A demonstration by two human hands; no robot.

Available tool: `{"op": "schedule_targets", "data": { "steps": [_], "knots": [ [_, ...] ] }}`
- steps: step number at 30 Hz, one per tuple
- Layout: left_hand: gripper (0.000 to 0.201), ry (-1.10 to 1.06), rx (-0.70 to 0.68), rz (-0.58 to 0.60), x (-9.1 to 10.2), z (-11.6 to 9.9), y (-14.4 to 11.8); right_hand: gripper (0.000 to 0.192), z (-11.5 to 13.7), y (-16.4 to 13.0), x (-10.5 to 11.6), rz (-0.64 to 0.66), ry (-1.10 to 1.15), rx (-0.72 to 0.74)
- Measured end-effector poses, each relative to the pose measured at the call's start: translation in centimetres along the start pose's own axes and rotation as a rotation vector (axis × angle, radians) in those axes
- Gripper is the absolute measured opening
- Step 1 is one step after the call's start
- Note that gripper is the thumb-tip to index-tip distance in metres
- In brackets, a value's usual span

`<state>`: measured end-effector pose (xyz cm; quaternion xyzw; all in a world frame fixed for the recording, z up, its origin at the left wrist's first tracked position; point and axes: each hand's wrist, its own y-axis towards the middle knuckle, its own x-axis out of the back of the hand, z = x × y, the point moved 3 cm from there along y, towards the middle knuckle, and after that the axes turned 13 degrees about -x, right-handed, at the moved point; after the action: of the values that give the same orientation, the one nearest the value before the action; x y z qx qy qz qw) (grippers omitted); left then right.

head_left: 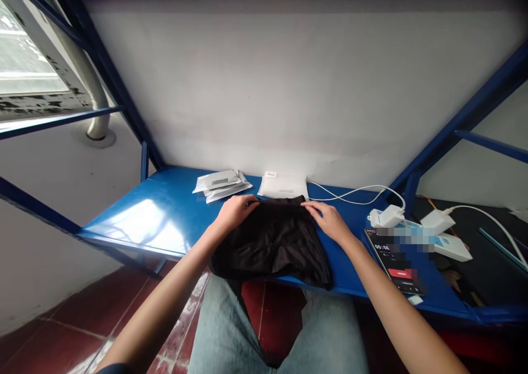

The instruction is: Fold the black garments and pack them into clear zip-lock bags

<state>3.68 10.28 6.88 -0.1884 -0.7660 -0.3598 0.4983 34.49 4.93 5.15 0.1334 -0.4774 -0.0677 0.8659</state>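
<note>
A thin, shiny black cloth garment (272,242) lies wrinkled on the blue tabletop, its lower edge at the table's front edge above my lap; its exact kind is unclear. My left hand (236,214) is closed on the garment's far left corner, fingers bent over the cloth. At the far right corner, my right hand (329,220) pinches the edge between thumb and fingertips. The far edge runs fairly straight between both hands. Just beyond it lies a flat white plastic packet (284,186).
Several packets (223,184) are stacked at the back left. To the right are a phone (391,264) showing a timer, a white power strip (447,245) with chargers, and a loose white cable (350,195). Blue metal frame bars (437,143) flank the table (136,214) against the wall.
</note>
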Motion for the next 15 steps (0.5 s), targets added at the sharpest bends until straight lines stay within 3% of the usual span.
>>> {"op": "schedule_targets", "data": {
  "steps": [3, 6, 8, 11, 15],
  "knots": [
    [0.041, 0.051, 0.060, -0.082, 0.1, -1.0, 1.6, 0.045, 1.7, 2.6, -0.5, -0.140, 0.002, -0.074],
    [0.056, 0.115, 0.078, -0.099, -1.5, -3.8, 0.9, 0.051, 5.0, 2.2, -3.0, -0.186, -0.009, -0.092],
    [0.053, 0.180, 0.112, -0.050, -3.2, -5.5, -1.0, 0.052, 7.0, 0.3, -5.9, -0.095, -0.035, -0.072],
    [0.052, 0.228, 0.204, 0.017, -5.5, -6.3, -4.2, 0.060, 8.3, -2.9, -9.8, 0.130, -0.174, -0.140],
    [0.051, 0.192, 0.241, 0.032, -6.2, -6.0, -5.6, 0.059, 8.4, -4.1, -10.7, 0.205, -0.261, -0.172]
  ]
}}
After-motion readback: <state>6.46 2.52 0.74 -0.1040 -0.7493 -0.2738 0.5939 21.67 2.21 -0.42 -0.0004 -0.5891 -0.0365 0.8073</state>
